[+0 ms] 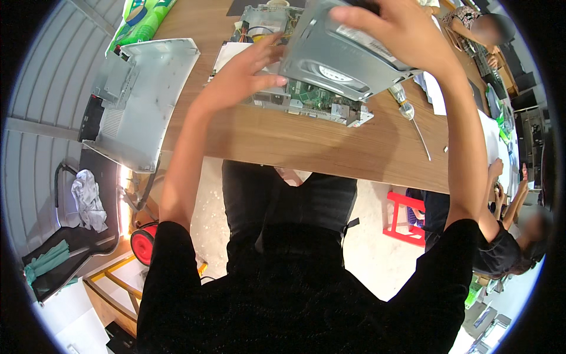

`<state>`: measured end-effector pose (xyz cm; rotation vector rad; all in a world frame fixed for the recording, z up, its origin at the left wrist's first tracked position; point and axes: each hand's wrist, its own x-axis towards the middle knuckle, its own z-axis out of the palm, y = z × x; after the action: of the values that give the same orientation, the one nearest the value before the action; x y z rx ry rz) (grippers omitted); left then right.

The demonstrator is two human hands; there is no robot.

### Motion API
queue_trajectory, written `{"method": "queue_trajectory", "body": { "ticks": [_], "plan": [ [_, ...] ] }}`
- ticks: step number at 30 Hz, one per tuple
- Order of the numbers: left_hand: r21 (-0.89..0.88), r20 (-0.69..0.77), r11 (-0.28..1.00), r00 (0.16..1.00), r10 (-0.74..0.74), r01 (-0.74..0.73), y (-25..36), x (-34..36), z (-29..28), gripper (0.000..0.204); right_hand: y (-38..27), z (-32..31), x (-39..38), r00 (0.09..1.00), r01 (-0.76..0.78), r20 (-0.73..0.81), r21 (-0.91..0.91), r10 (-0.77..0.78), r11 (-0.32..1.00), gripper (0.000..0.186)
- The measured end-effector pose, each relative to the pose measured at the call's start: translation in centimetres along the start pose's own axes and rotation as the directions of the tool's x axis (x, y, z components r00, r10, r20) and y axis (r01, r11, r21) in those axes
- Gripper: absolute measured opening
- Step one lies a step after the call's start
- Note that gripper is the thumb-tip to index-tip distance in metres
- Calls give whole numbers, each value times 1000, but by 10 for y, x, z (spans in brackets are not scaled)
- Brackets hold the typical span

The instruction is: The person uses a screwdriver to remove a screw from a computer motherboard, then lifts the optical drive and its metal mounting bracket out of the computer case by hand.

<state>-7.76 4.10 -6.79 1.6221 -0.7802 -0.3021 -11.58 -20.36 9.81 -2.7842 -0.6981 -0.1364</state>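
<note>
A flat grey metal box [321, 62], with a pressed outline and a label, looks like a disc drive. It is held tilted above an opened computer chassis [354, 117]. My right hand [407, 35] grips its upper right side, thumb across the top face, other fingers hidden behind. At its left edge is my left hand [244, 74], thumb and fingertips against the metal. Beneath the drive shows a green circuit board [306, 93]. Cables [258, 32] lie in the far left part of the chassis.
A detached computer cover [141, 112] overhangs the table's left edge, a green bottle-like pack [147, 23] behind it. Right of the chassis lies a screwdriver [407, 109] with a clear handle. Papers [433, 94] are farther right. A red stool [404, 218] stands below; other people sit at right.
</note>
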Motion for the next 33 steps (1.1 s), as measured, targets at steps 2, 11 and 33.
{"method": "queue_trajectory", "body": {
  "ticks": [2, 11, 33],
  "plan": [
    [-99, -87, 991, 991, -103, 94, 2, 1, 1, 75, 16, 0, -6, 980, 31, -196, 291, 28, 956, 57],
    [-140, -313, 989, 950, 4, -50, 28, 19, 4, 50, 60, 91, -38, 673, 186, -470, 855, 571, 484, 58],
    [178, -202, 971, 960, 192, -157, 54, 39, -9, 35, 70, 160, -97, 930, 10, -169, 900, 328, 435, 56]
  ]
}}
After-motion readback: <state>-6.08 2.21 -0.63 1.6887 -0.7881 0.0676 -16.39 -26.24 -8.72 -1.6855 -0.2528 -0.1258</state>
